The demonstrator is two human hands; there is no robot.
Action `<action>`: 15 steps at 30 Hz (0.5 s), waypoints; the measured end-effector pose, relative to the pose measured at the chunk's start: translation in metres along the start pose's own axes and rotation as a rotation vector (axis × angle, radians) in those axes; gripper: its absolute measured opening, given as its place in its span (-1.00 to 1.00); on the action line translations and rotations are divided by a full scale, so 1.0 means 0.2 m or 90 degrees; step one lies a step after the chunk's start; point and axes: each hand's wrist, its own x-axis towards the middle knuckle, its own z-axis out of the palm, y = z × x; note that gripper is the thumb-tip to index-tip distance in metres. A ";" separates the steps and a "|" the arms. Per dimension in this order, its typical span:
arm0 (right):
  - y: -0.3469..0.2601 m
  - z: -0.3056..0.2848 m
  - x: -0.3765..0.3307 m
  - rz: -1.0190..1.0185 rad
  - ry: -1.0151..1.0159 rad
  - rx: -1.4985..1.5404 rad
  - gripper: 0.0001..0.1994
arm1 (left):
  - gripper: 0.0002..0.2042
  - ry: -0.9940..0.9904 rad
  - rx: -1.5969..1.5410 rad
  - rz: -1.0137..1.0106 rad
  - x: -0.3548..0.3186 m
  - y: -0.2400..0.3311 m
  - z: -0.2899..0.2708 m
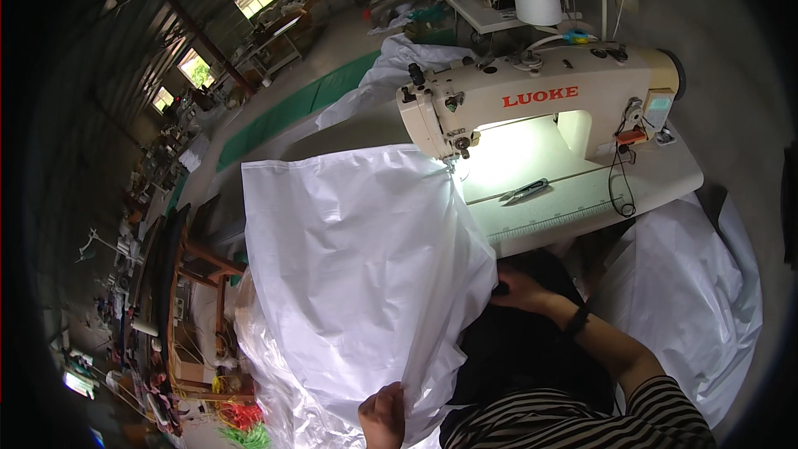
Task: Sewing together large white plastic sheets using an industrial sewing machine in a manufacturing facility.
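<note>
A large white plastic-like sheet (332, 233) hangs from the sewing machine (540, 100) toward me, its upper right corner under the needle area (451, 166). My left hand (384, 416) is closed on the sheet near its lower edge, fingers pinched together. My right hand (524, 293) is beside the sheet's right edge, over my dark-clad lap. Its fingers curl around something dark that I cannot make out. Thread snips (525, 191) lie on the lit machine bed (582, 191), right of the needle.
A white thread cone (536, 0) stands behind the machine. More white sheeting (682, 299) hangs at the right, beside my right arm. At the left are a wooden frame (199, 262) and red and green strands (241, 416). Behind the machine runs a green surface (291, 100).
</note>
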 end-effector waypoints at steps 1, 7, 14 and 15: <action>-0.01 0.07 0.00 0.043 -0.135 0.062 -0.60 | -0.87 -0.009 0.001 0.011 0.01 0.01 -0.01; -0.23 0.17 -0.33 0.186 -0.536 0.264 -0.59 | -0.86 -0.007 0.041 0.145 0.07 0.05 -0.05; -0.76 -0.19 -0.48 0.077 -0.477 0.295 -0.71 | -0.78 -0.063 -0.068 0.104 0.07 0.19 -0.01; -0.81 -0.23 -0.46 0.002 -0.479 0.239 -0.73 | -0.79 -0.114 -0.107 0.091 0.07 0.21 0.01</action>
